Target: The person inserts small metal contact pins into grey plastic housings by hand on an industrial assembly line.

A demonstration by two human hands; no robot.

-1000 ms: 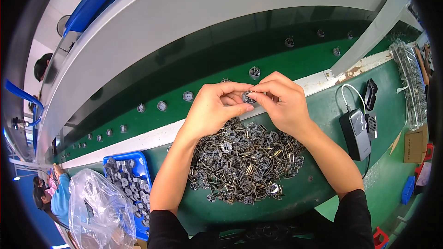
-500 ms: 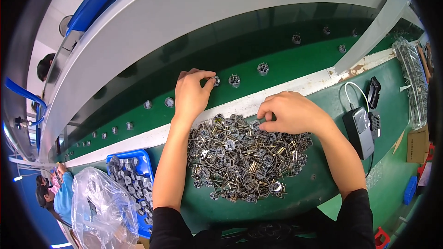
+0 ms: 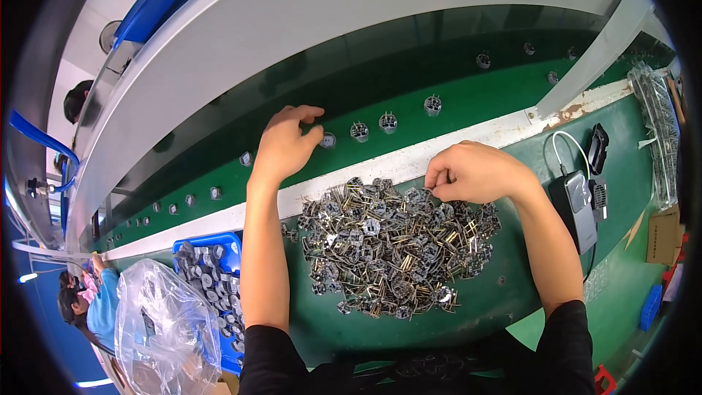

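My left hand (image 3: 287, 145) hovers over the green belt with thumb and fingers apart. Close to its thumb is a round grey part (image 3: 328, 140) on the belt. To the right stand several round parts with upright metal prongs, the nearest being a pronged part (image 3: 359, 132). My right hand (image 3: 479, 173) is at the far right edge of a pile of small pronged metal parts (image 3: 395, 249). Its fingertips are pinched together; whatever is between them is too small to make out.
A blue tray (image 3: 232, 249) of grey round caps and a clear plastic bag (image 3: 157, 322) lie at left. On the right are a power bank (image 3: 578, 212) with a white cable and a black clip-like item (image 3: 597, 148). A white rail (image 3: 504, 126) separates belt and table.
My left hand has let go of a pronged part and shifted left. Parts on the belt have moved rightward. My right hand has slid slightly right, staying at the pile.
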